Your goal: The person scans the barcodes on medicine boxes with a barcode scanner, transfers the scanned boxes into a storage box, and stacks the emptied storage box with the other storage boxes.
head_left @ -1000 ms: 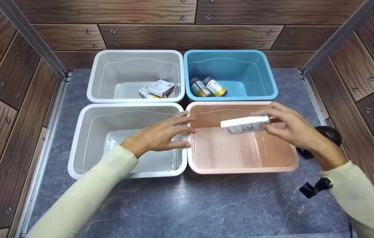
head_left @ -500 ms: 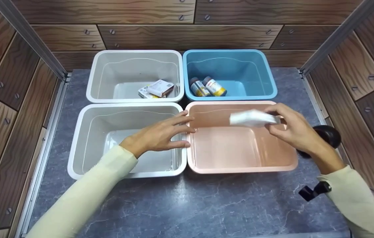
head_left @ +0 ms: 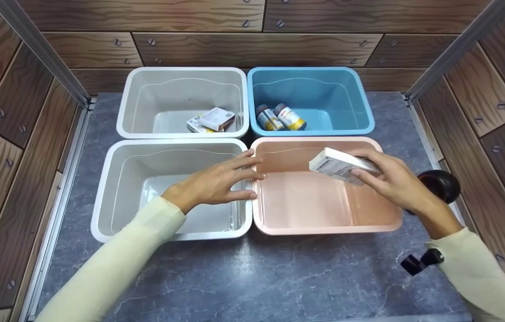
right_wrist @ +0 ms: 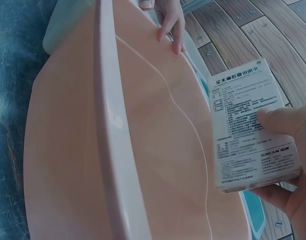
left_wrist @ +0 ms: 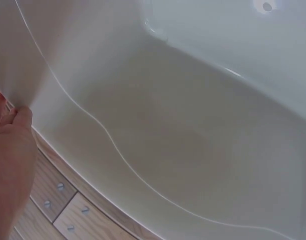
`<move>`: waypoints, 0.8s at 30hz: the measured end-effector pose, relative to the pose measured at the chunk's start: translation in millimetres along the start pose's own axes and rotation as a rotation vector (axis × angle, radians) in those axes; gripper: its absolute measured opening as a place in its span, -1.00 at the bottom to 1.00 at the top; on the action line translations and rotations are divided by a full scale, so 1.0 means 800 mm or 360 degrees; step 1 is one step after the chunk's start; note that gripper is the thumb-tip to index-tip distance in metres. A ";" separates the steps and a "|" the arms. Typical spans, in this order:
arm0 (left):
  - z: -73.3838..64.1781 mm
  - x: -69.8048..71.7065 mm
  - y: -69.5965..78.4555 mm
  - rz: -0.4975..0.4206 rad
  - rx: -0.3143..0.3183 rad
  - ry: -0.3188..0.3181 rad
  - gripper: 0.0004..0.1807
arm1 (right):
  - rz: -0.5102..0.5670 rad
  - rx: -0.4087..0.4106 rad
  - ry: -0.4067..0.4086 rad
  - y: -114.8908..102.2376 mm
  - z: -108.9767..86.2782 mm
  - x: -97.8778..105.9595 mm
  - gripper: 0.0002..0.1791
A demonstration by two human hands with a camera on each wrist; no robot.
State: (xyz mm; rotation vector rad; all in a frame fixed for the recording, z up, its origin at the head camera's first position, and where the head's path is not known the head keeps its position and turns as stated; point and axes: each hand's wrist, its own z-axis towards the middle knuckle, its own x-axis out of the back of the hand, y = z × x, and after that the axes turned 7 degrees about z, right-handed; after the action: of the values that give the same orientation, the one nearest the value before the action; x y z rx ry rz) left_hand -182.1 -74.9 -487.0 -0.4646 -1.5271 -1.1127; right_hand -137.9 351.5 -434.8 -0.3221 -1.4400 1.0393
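Observation:
My right hand pinches a white medicine box between thumb and fingers, held above the pink bin. In the right wrist view the box shows a broad face covered in small black print. My left hand has its fingers spread and mostly straight, resting where the rims of the front grey bin and the pink bin meet. Its fingertips reach over the pink bin's left edge. The left wrist view shows that hand at the grey bin's rim.
Behind stand another grey bin with small boxes in its near right corner and a blue bin with two bottles. Wood-patterned walls close in three sides. A round black object sits beyond my right wrist.
My right hand has turned the medicine box, from nearly level to tilted with its printed face toward me, and shifted it slightly right. My left hand has stayed in place.

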 end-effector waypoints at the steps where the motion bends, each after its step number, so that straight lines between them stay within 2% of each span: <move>1: 0.000 0.000 0.000 -0.0002 0.0003 -0.0004 -0.40 | 0.0016 0.0001 -0.0015 0.000 -0.001 0.000 -0.53; 6: 0.000 0.000 0.000 0.0000 -0.0004 0.0003 -0.41 | 0.0023 0.0064 -0.0071 0.003 -0.003 -0.001 -0.31; 11: 0.000 0.000 -0.001 0.0005 -0.0001 -0.0002 -0.40 | -0.0086 0.0166 -0.0109 0.004 -0.006 -0.001 -0.13; 14: 0.000 0.000 0.000 0.0009 0.0010 -0.0019 -0.39 | -0.0135 0.0216 -0.0128 0.005 -0.008 -0.002 -0.09; 19: 0.001 0.001 0.000 -0.0002 0.0015 -0.0025 -0.39 | 0.0082 0.0166 -0.0125 0.007 -0.009 -0.006 -0.20; 22: 0.001 0.001 0.001 -0.0005 0.0021 -0.0032 -0.39 | 0.0174 0.0144 -0.0018 0.007 -0.009 -0.006 -0.33; 24: 0.001 0.002 0.001 -0.0002 0.0030 -0.0045 -0.38 | 0.0154 0.0153 0.0085 0.006 -0.009 -0.006 -0.41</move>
State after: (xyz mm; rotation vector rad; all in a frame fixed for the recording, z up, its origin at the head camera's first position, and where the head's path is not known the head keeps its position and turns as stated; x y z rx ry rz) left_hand -182.5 -74.3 -485.3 -0.4685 -1.5613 -1.0958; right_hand -132.7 353.3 -442.6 -0.3503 -1.3329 1.1657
